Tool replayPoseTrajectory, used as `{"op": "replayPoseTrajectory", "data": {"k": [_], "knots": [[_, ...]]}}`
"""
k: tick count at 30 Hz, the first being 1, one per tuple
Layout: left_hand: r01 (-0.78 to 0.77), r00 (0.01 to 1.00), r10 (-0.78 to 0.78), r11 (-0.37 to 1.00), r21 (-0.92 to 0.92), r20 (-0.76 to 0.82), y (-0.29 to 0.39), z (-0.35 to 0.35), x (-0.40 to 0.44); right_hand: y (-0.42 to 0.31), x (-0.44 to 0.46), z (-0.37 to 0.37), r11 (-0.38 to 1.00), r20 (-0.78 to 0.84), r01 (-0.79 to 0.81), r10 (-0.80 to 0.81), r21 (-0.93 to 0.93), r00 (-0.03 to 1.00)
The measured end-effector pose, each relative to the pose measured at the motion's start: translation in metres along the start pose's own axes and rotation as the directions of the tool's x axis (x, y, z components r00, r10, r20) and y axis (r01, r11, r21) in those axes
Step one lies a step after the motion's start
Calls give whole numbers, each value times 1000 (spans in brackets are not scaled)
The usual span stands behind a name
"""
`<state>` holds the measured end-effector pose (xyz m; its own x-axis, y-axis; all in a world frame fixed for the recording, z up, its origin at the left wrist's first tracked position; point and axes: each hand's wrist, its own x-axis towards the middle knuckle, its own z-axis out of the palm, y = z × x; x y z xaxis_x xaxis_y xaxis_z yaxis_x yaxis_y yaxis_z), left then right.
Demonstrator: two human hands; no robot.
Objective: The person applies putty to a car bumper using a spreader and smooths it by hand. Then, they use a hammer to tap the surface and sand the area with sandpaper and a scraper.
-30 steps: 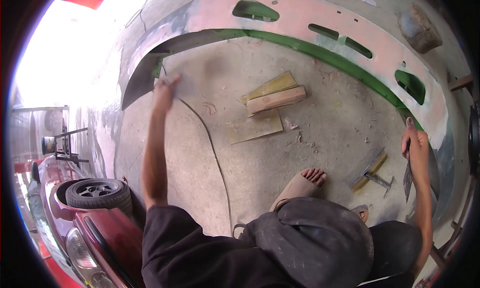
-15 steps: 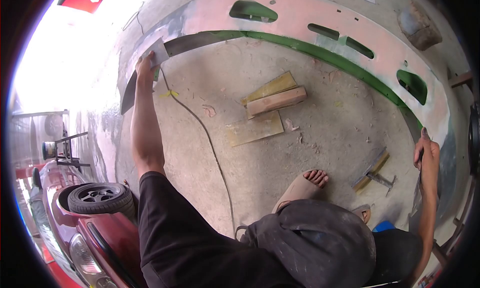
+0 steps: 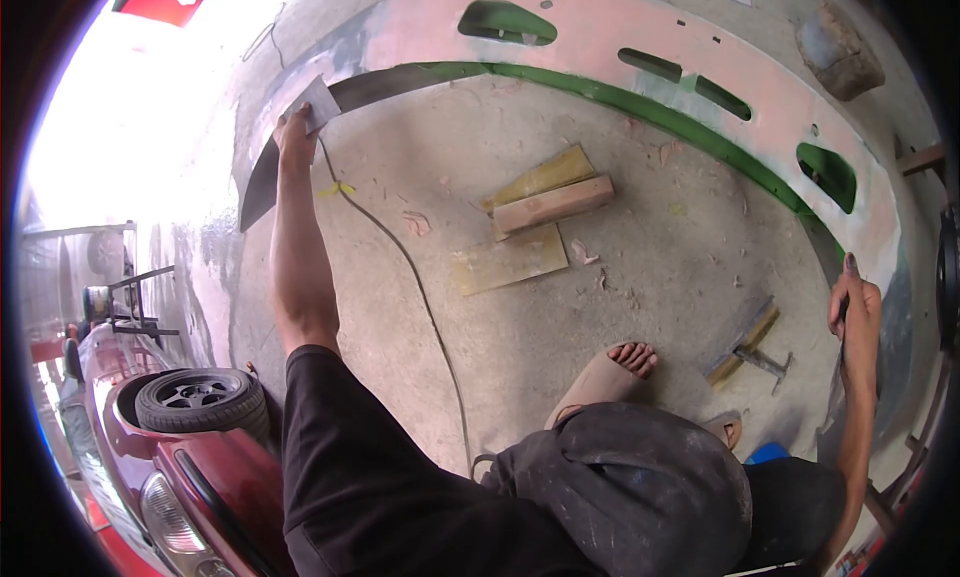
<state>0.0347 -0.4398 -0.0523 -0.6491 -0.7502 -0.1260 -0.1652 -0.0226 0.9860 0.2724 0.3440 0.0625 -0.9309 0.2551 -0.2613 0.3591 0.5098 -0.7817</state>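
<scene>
A grey sheet of sandpaper [image 3: 317,102] lies against the left end of the curved pink-and-green bumper [image 3: 600,27], and my left hand [image 3: 294,135] grips its lower edge. At the right, my right hand [image 3: 856,302] is closed on a thin grey sheet [image 3: 834,409] that hangs down beside the bumper's right end. Part of that sheet is hidden behind my forearm. Its exact kind is hard to make out.
Wooden block [image 3: 553,206] and yellowish boards [image 3: 512,261] lie on the floor inside the curve. A handled scraper-like tool [image 3: 745,349] sits at right. A cable [image 3: 415,267] crosses the floor. Lower left are a wheel [image 3: 200,397] and red car body [image 3: 235,477].
My left hand has moved up and left from over the floor onto the bumper's left end with its sheet. My right hand has shifted slightly right and down with its sheet.
</scene>
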Motion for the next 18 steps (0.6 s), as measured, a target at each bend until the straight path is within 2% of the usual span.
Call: {"op": "replayPoseTrajectory", "data": {"k": [3, 6, 9, 12, 16, 18], "knots": [[-60, 991, 42, 987, 150, 125, 15, 7, -22, 3, 2, -1, 1000, 12, 1, -1, 6, 1000], [-50, 985, 25, 988, 147, 169, 8, -5, 11, 3, 2, 3, 1000, -15, 6, -6, -1, 1000], [-39, 995, 35, 999, 36, 90, 1, 5, -5, -7, -2, 5, 1000, -20, -12, 12, -19, 1000], [-74, 981, 55, 993, 96, 187, 8, 20, -35, -4, -1, 5, 1000, -18, -11, 11, 18, 1000], [-103, 960, 87, 994, 48, 265, 4, 14, -20, -1, -1, 5, 1000, -21, -7, 7, -5, 1000], [-43, 984, 42, 999, 6, 171, -2, 15, -20, -5, -2, 5, 1000, -25, -11, 11, -4, 1000]]}}
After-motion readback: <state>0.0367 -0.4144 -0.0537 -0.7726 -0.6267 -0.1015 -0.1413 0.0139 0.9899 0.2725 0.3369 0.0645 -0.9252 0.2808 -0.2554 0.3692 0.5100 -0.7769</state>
